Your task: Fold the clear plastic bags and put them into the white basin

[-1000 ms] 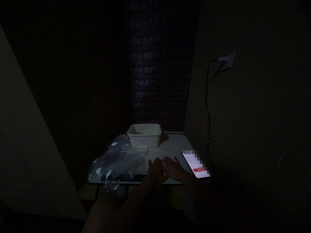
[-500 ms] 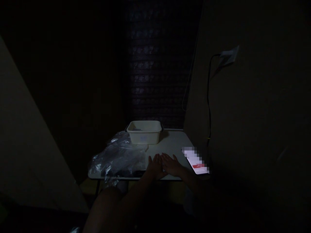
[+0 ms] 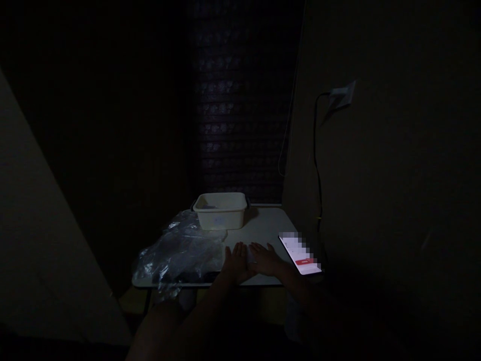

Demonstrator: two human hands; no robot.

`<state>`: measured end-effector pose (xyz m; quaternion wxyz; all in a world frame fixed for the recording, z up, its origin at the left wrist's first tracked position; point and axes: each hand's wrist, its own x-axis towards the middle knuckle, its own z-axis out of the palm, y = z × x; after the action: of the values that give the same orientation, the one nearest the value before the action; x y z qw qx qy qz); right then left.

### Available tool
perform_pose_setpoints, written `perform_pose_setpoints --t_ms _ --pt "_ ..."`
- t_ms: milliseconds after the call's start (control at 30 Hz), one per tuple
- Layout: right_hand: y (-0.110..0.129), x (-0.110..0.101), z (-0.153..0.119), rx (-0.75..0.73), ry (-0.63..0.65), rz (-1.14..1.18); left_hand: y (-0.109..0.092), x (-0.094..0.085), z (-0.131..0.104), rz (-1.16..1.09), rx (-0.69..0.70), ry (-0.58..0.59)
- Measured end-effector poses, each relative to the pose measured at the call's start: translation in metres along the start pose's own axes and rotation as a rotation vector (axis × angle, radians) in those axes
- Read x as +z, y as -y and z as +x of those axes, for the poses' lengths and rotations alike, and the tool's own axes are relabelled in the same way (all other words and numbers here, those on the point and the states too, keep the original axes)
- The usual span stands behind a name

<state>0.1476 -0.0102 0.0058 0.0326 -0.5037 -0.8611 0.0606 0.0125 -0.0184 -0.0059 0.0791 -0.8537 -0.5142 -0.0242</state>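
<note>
In the dim light my left hand (image 3: 236, 261) lies flat near the front of the white table (image 3: 263, 220), fingers stretched forward. Beside it my right hand (image 3: 264, 260) is also flat and open, its fingers angled left. The hands touch or nearly touch at their inner edges. A small pale patch (image 3: 251, 256) shows between them; I cannot make out what it is. Left of my left hand spreads a heap of clear plastic sheeting (image 3: 180, 245).
A white plastic tub (image 3: 221, 219) with dark handles stands at the back of the table. A lit phone (image 3: 300, 255) lies at the right edge. A black cable (image 3: 316, 150) hangs from a wall outlet (image 3: 342, 95). A dark blind (image 3: 236, 125) covers the back.
My hands have turned flatter and the fingers point ahead, with a pale patch now showing between them. The whole view has shifted slightly.
</note>
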Motion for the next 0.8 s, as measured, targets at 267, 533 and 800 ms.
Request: perform_pose_setpoints --t_ms 267,533,800 --pt "0.01 0.008 0.003 -0.049 -0.05 -0.071 -0.005 -0.002 -0.001 -0.016 0.025 0.025" --pt "0.006 0.012 0.005 -0.011 0.057 -0.059 -0.006 -0.001 0.0 -0.015 0.002 0.042" --pt "0.005 0.01 0.007 -0.001 0.108 -0.049 -0.007 -0.007 0.001 -0.016 0.005 0.073"
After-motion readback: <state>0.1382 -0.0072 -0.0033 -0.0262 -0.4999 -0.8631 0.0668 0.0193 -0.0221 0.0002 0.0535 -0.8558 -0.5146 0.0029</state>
